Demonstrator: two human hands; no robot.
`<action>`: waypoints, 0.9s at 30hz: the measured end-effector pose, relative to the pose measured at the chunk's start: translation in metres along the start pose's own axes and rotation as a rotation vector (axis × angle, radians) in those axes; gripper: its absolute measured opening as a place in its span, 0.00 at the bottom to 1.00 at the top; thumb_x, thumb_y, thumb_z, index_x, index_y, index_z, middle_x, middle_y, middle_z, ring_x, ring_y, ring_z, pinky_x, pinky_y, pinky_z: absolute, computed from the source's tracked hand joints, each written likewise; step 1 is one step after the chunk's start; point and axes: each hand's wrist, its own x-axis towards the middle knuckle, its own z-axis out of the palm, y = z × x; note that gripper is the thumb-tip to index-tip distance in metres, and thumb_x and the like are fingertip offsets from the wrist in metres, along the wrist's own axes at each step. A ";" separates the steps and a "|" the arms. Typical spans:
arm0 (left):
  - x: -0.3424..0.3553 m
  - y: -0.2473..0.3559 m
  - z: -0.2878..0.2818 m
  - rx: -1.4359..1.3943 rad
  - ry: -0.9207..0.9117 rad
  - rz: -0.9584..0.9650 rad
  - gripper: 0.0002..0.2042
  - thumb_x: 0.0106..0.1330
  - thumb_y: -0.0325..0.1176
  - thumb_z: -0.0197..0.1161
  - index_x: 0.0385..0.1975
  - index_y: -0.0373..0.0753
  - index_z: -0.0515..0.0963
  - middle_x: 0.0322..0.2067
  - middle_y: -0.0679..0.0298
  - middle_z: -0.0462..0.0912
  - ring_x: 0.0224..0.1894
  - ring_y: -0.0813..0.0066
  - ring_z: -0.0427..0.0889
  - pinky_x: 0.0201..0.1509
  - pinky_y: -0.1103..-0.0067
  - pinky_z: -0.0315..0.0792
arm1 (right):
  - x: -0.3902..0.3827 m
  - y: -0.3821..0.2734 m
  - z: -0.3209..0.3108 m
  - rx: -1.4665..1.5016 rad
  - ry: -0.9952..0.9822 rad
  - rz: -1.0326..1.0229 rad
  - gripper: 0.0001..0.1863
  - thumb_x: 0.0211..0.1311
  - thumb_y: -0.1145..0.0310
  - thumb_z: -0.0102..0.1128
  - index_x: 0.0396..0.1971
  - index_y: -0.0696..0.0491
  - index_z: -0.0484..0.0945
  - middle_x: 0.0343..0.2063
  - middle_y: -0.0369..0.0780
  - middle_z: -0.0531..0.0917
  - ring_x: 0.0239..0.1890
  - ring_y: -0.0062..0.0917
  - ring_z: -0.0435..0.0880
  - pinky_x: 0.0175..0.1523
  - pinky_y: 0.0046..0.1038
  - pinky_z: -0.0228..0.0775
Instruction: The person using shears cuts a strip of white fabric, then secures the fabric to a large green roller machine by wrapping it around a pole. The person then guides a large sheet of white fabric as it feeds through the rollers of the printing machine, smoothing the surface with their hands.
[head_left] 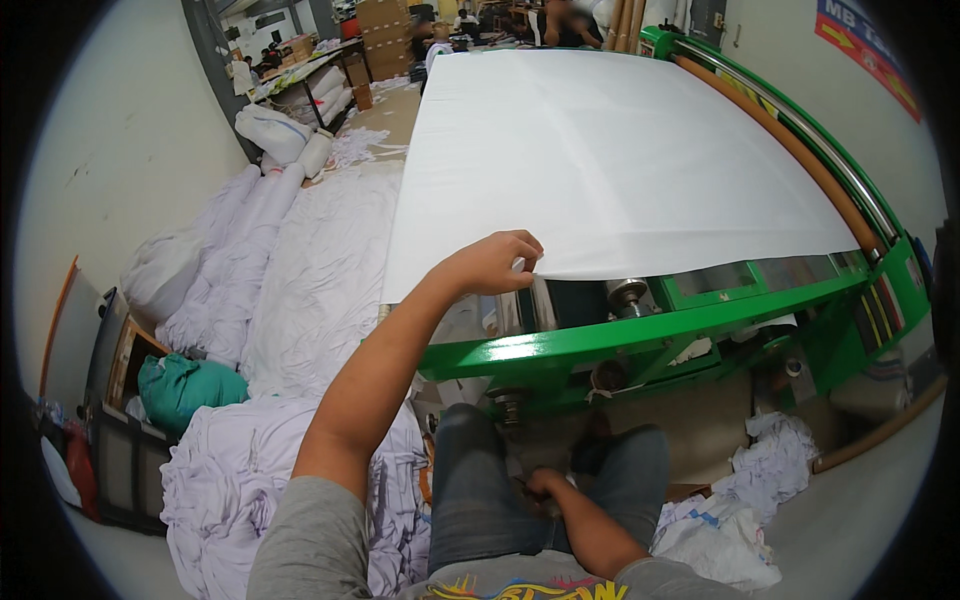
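A wide white sheet of fabric [600,160] lies spread over a green-framed machine [620,335]. My left hand [497,262] reaches out to the sheet's near edge, its fingers curled in a pinch. A bit of white shows between thumb and fingers, where the edge is gripped. Low between my knees, my right hand [546,483] is closed. Something small and dark shows at its fingers, too little to name. Metal rollers and shafts of the machine show below the sheet's edge.
A brown roller tube [785,140] runs along the machine's right side. White cloth heaps [245,490] pile up at my left, beside a green bundle [190,390]. White scraps [765,470] lie on the floor at right. Far back, people sit near stacked cartons [383,40].
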 end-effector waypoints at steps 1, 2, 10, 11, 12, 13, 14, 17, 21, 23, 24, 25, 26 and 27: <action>-0.004 -0.004 -0.001 0.000 -0.006 -0.004 0.10 0.59 0.35 0.64 0.25 0.33 0.81 0.60 0.49 0.82 0.63 0.51 0.80 0.67 0.65 0.74 | -0.012 -0.011 -0.010 0.074 -0.019 0.029 0.23 0.59 0.52 0.73 0.50 0.50 0.89 0.48 0.48 0.90 0.48 0.45 0.90 0.57 0.44 0.79; -0.007 -0.007 -0.002 0.001 -0.012 -0.005 0.10 0.60 0.35 0.63 0.26 0.34 0.82 0.61 0.50 0.82 0.63 0.51 0.80 0.67 0.65 0.74 | -0.021 -0.018 -0.017 0.069 -0.005 -0.001 0.21 0.60 0.54 0.72 0.49 0.51 0.89 0.48 0.48 0.90 0.48 0.45 0.90 0.57 0.44 0.79; -0.003 -0.003 -0.003 -0.056 0.021 0.022 0.10 0.57 0.34 0.63 0.24 0.33 0.79 0.60 0.48 0.82 0.61 0.50 0.81 0.66 0.65 0.75 | 0.024 0.009 0.007 -0.072 0.010 -0.104 0.22 0.60 0.54 0.73 0.53 0.47 0.87 0.52 0.44 0.88 0.53 0.44 0.88 0.59 0.42 0.78; -0.005 -0.006 -0.004 -0.058 0.030 0.024 0.09 0.57 0.34 0.63 0.24 0.33 0.79 0.60 0.49 0.82 0.61 0.50 0.81 0.66 0.65 0.75 | 0.028 0.011 0.011 -0.086 0.013 -0.144 0.23 0.60 0.54 0.72 0.52 0.49 0.87 0.52 0.45 0.88 0.53 0.44 0.88 0.59 0.43 0.79; -0.006 -0.009 -0.006 -0.061 0.038 0.028 0.09 0.57 0.34 0.63 0.24 0.33 0.79 0.59 0.49 0.83 0.61 0.50 0.81 0.65 0.66 0.75 | 0.032 0.013 0.013 -0.091 0.041 -0.191 0.23 0.61 0.53 0.69 0.51 0.53 0.88 0.52 0.47 0.89 0.51 0.44 0.89 0.57 0.43 0.79; -0.001 -0.008 -0.006 -0.085 0.050 0.022 0.09 0.57 0.35 0.63 0.24 0.33 0.79 0.59 0.49 0.83 0.61 0.50 0.81 0.65 0.66 0.75 | 0.037 0.023 0.019 -0.084 0.077 -0.220 0.25 0.63 0.52 0.66 0.49 0.57 0.89 0.51 0.50 0.89 0.49 0.44 0.90 0.56 0.44 0.80; 0.006 -0.006 -0.006 -0.111 0.060 0.020 0.10 0.57 0.35 0.63 0.24 0.33 0.79 0.59 0.49 0.83 0.61 0.50 0.81 0.65 0.66 0.75 | 0.042 0.032 0.025 -0.037 0.099 -0.177 0.25 0.62 0.51 0.67 0.48 0.58 0.89 0.51 0.50 0.89 0.48 0.44 0.90 0.55 0.43 0.80; 0.007 -0.008 -0.009 -0.073 0.057 0.033 0.09 0.58 0.35 0.64 0.25 0.35 0.80 0.59 0.50 0.83 0.62 0.52 0.80 0.67 0.65 0.74 | 0.040 0.027 0.022 0.246 0.102 -0.022 0.27 0.61 0.50 0.69 0.47 0.59 0.89 0.50 0.49 0.89 0.47 0.43 0.90 0.55 0.43 0.80; -0.017 -0.020 -0.011 -0.043 0.024 -0.039 0.11 0.58 0.37 0.70 0.24 0.36 0.79 0.59 0.50 0.83 0.62 0.52 0.80 0.67 0.65 0.74 | -0.010 -0.037 -0.015 0.563 0.021 0.145 0.23 0.60 0.53 0.73 0.48 0.55 0.89 0.48 0.47 0.90 0.48 0.42 0.89 0.56 0.41 0.79; -0.008 -0.012 -0.011 -0.066 -0.027 -0.022 0.12 0.58 0.38 0.72 0.25 0.37 0.79 0.61 0.51 0.81 0.64 0.52 0.78 0.68 0.64 0.73 | -0.015 -0.032 -0.018 0.441 0.086 0.119 0.22 0.59 0.54 0.74 0.48 0.52 0.89 0.47 0.46 0.90 0.49 0.42 0.89 0.56 0.41 0.79; -0.005 -0.009 -0.010 -0.077 -0.052 -0.019 0.13 0.58 0.39 0.74 0.25 0.37 0.80 0.62 0.51 0.80 0.65 0.51 0.77 0.68 0.64 0.72 | -0.016 -0.030 -0.020 0.336 0.118 0.074 0.23 0.59 0.53 0.74 0.49 0.52 0.89 0.47 0.47 0.90 0.48 0.42 0.89 0.55 0.41 0.79; -0.003 -0.002 -0.010 -0.047 -0.069 -0.039 0.12 0.58 0.39 0.74 0.26 0.37 0.80 0.64 0.51 0.78 0.66 0.51 0.76 0.69 0.64 0.72 | -0.016 -0.025 -0.021 0.230 0.153 0.033 0.24 0.59 0.52 0.73 0.49 0.52 0.89 0.47 0.47 0.90 0.48 0.41 0.88 0.55 0.41 0.78; -0.003 0.004 -0.007 -0.016 -0.086 -0.061 0.12 0.58 0.39 0.74 0.27 0.38 0.80 0.65 0.51 0.77 0.67 0.51 0.74 0.70 0.64 0.71 | -0.017 -0.021 -0.020 0.255 0.157 0.049 0.25 0.59 0.51 0.73 0.50 0.52 0.89 0.48 0.48 0.89 0.48 0.42 0.88 0.56 0.40 0.78; -0.001 0.009 -0.006 0.014 -0.102 -0.083 0.12 0.58 0.39 0.75 0.28 0.38 0.80 0.66 0.51 0.75 0.69 0.50 0.73 0.70 0.63 0.70 | -0.016 -0.017 -0.020 0.280 0.161 0.064 0.26 0.58 0.50 0.73 0.50 0.52 0.89 0.49 0.48 0.89 0.49 0.42 0.88 0.56 0.40 0.78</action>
